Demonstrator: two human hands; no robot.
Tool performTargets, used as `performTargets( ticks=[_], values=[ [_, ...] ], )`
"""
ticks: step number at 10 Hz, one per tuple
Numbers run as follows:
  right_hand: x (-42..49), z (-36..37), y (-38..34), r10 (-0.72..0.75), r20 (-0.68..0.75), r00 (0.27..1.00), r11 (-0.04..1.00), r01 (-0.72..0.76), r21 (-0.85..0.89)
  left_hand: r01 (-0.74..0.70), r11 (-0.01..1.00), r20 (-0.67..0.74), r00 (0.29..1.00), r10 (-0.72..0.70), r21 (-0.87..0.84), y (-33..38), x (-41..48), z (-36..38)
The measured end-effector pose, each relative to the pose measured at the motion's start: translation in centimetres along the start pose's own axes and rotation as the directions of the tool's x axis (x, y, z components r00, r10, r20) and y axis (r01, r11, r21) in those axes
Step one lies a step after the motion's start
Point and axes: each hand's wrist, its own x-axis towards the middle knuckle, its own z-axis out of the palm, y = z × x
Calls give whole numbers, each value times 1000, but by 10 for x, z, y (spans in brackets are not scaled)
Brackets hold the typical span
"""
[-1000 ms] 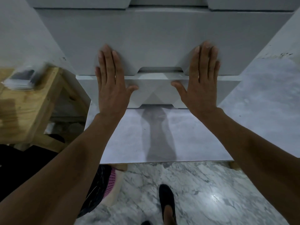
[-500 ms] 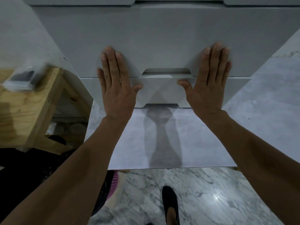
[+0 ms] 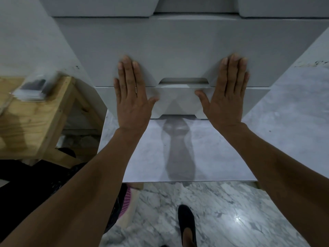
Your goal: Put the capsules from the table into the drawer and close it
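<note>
A grey drawer unit fills the upper middle of the head view. My left hand [image 3: 131, 97] lies flat with straight fingers against the drawer fronts, left of the cut-out handle [image 3: 184, 81]. My right hand [image 3: 226, 93] presses flat in the same way to the right of the handle. Fingertips of both hands reach onto the upper drawer front [image 3: 178, 50]; the palms cover the lower drawer front [image 3: 178, 102]. Both fronts look pushed in. No capsules are visible.
A wooden table [image 3: 35, 118] stands at the left with a blurred stack of clear packets [image 3: 33, 88] on it. A white marble slab [image 3: 178, 157] lies under the drawers. Below is marble floor [image 3: 222, 220], a black shoe [image 3: 186, 220] and a pink basket [image 3: 125, 202].
Both hands stay flat on the drawer fronts. The view has shifted slightly, so the hands sit a little lower and further right in the frame.
</note>
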Motion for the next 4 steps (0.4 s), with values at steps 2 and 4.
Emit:
performTargets(
  ticks=[2,4],
  values=[
    [-6,-48,-3,20,287,958,980,-75,183,28,984,176,984,3,-174,5,-19,-50],
    [6,-166,-7,167,-35,985,826,-121,550,-62,887,105,987,123,-458,6,-92,-115]
  ],
)
